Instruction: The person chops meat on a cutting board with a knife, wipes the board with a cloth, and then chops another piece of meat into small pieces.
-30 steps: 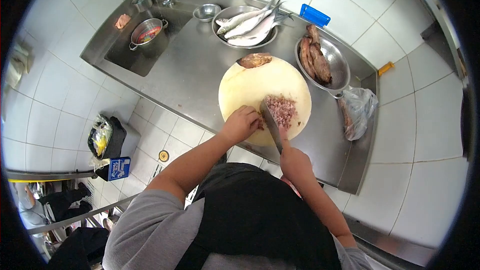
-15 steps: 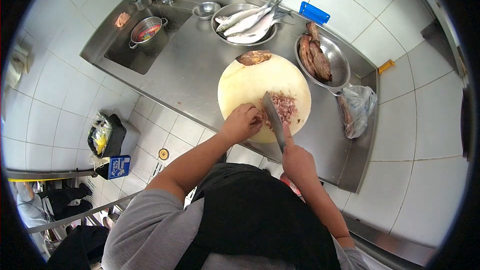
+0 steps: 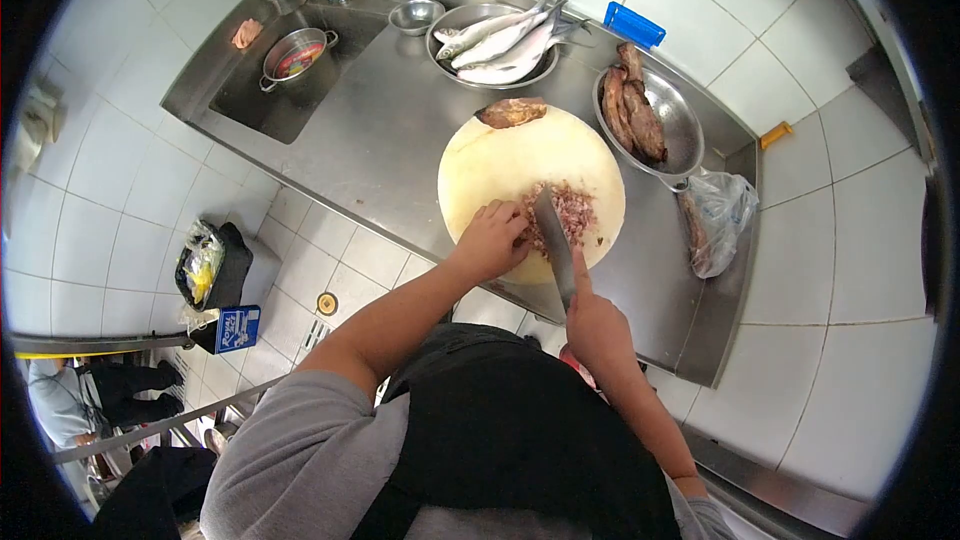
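From the head camera, looking down over the person's shoulders: the right hand (image 3: 596, 324) is clenched round the handle of a broad steel cleaver (image 3: 556, 241), with one finger laid along the spine, probably to steady the blade. The blade points away from the body and rests on the left part of a pile of pinkish minced meat (image 3: 573, 208). The pile lies on the near right side of a round cream chopping board (image 3: 495, 162). The left hand (image 3: 489, 241) sits just left of the blade with its fingers curled down against the mince. It seems to be corralling the meat toward the edge, but I cannot tell whether it pinches any.

A brown fish piece (image 3: 512, 112) waits on the board's far rim, clear of the blade. On the stainless steel worktop (image 3: 385, 145), beyond the board, stands a steel basin of whole silver fish (image 3: 497, 38). To the right is a steel bowl of brown fish pieces (image 3: 682, 132), with a clear plastic bag (image 3: 716, 218) beside it. All of them are within arm's reach.

A second ago the cleaver stood at the pile's left margin with the mince spread to its right. Now the blade has shifted onto the pile, and the left hand has crept up closer to it.
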Motion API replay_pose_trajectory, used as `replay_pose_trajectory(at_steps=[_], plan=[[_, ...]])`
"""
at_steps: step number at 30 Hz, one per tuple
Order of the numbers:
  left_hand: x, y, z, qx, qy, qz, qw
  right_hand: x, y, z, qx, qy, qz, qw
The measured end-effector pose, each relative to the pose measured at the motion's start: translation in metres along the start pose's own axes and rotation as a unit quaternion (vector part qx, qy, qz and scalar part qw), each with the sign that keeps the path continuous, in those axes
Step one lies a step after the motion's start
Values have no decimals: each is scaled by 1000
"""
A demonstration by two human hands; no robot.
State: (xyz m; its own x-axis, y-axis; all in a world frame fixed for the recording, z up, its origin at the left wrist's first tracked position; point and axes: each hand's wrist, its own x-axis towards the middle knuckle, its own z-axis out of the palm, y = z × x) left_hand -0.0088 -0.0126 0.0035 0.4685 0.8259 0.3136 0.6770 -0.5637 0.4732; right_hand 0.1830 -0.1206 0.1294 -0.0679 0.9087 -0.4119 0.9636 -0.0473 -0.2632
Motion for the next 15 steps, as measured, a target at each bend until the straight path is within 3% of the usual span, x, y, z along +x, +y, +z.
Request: replay_pose_trajectory(at_steps=[3,7,13,15], plan=[[0,3,-4,-10,33,11,999,-3,-3,-3,8,-18,9,1000],[2,-3,2,-8,13,22,1000,-2,1,2,6,-8,-2,1000],[-3,3,-9,-22,49,-13,998,-8,-1,3,17,-15,-9,1000],[-5,0,-14,-20,-11,0,1000,-7,-3,9,21,-29,-9,999]])
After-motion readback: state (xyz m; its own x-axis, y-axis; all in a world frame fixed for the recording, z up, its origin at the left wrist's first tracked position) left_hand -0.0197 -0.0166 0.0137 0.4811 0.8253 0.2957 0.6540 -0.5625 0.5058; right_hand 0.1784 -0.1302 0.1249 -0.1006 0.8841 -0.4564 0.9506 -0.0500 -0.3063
